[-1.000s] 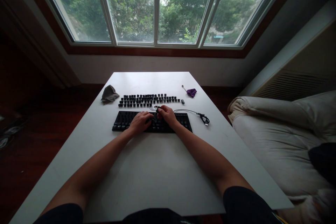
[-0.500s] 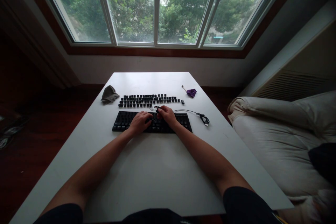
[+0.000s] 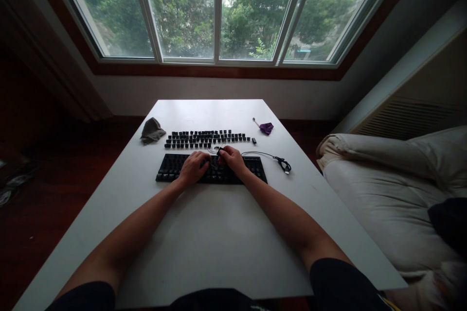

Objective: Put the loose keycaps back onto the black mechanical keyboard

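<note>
A black keyboard (image 3: 170,167) lies crosswise on the white table, with its middle partly covered by my hands. On its left-middle part rests my left hand (image 3: 193,167), fingers curved over the keys, thumb and forefinger apart with the dark keys showing between them. My right hand (image 3: 232,159) is over the middle of the keyboard, its thumb and forefinger pinched on a small black tool (image 3: 219,151). The tool's lower end is hard to make out against the keys. Just beyond the keyboard, loose black keycaps (image 3: 204,138) stand in several rows.
A grey cloth (image 3: 152,131) lies bunched at the left edge of the white table (image 3: 211,233). At the right are a purple cloth (image 3: 266,129), a thin stick (image 3: 256,121) and a coiled USB cable (image 3: 283,165). A pale sofa (image 3: 383,184) stands beside the table.
My left hand has shifted slightly to the left and up on the keyboard. My right hand keeps its pinch in almost the same place.
</note>
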{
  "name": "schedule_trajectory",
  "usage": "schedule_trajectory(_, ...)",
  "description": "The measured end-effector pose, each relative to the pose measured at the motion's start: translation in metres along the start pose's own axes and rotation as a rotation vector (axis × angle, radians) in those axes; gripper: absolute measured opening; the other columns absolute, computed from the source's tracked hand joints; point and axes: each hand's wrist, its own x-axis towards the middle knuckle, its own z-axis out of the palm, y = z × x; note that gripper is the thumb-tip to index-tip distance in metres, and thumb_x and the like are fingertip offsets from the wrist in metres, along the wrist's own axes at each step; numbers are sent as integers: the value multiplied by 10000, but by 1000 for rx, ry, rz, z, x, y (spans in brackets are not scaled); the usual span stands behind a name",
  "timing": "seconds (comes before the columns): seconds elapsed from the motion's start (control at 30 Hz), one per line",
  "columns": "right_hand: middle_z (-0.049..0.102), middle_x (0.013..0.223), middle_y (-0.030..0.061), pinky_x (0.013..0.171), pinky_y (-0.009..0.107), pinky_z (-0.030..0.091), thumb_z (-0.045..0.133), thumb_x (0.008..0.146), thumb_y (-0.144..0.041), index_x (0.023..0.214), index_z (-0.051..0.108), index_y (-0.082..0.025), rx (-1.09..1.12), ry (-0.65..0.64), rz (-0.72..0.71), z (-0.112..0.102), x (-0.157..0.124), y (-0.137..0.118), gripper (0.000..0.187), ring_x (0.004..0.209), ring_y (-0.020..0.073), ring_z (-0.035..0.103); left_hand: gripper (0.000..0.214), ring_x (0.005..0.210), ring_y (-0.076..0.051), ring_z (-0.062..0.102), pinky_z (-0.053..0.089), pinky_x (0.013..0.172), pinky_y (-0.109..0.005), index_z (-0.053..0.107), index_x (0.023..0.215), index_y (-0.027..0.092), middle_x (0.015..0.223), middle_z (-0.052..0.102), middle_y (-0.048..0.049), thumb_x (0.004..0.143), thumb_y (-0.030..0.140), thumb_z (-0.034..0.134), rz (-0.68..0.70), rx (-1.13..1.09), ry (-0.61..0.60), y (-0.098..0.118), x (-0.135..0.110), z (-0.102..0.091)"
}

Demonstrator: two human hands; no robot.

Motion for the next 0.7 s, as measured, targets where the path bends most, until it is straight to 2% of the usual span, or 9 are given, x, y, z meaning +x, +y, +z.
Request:
schedule_trajectory(0.37,666,637,5,532,278,499,633,809,-516,819,558,-207,9,-7,0,0,2,4,318,542,169,633,244,965,-206,619,497,898,-364,615,1185,235,1046,676,-49,952,295,569,2,-89,65,-3,-2,-1)
schedule_trajectory(0.7,665,634,4,526,273,494,629,819,-504,822,555,-206,11,-11,-2,-1,0,5,307,541,168,633,203,927,-197,637,510,867,-349,637,1129,235,984,678,-41,938,285,591,-24,-132,72,-2,-2,-2)
